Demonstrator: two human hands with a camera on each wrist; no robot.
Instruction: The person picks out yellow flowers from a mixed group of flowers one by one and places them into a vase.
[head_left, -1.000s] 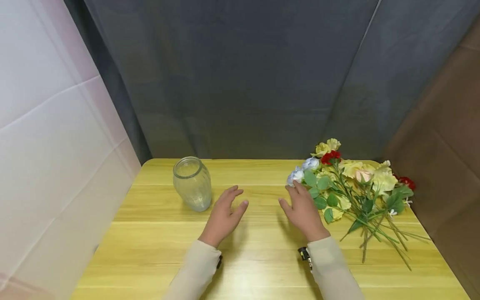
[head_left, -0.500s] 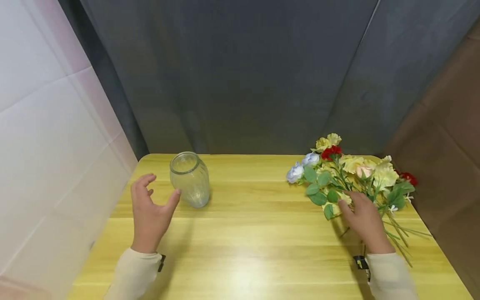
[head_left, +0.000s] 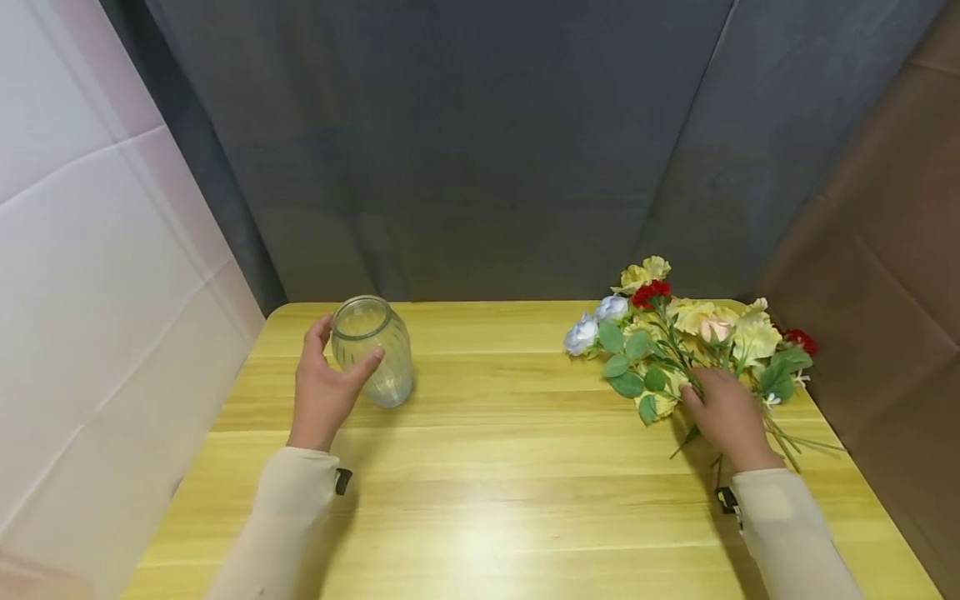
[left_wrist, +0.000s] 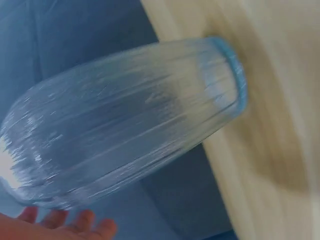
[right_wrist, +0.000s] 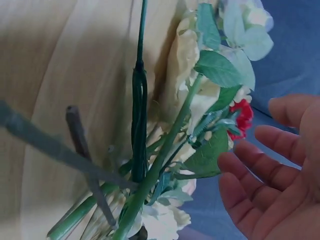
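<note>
Glass vase (head_left: 393, 358) stands left of centre in the head view, by the spread left hand (head_left: 327, 392); the right hand (head_left: 726, 414) is over flowers (head_left: 693, 317) at right. Left wrist view: vase at left, grip unclosed. Right wrist view: grip slack, lower right, near central stems (right_wrist: 160, 155).

No lettering, number, brand or sign can be read in any view. The glass vase (head_left: 394, 358) at left, the flowers (head_left: 696, 318) at right, the wooden table (head_left: 510, 450) and the dark cloth (head_left: 465, 150) at the far side show nothing legible; the black wrist device (head_left: 343, 481) on the left arm is too small to tell.
</note>
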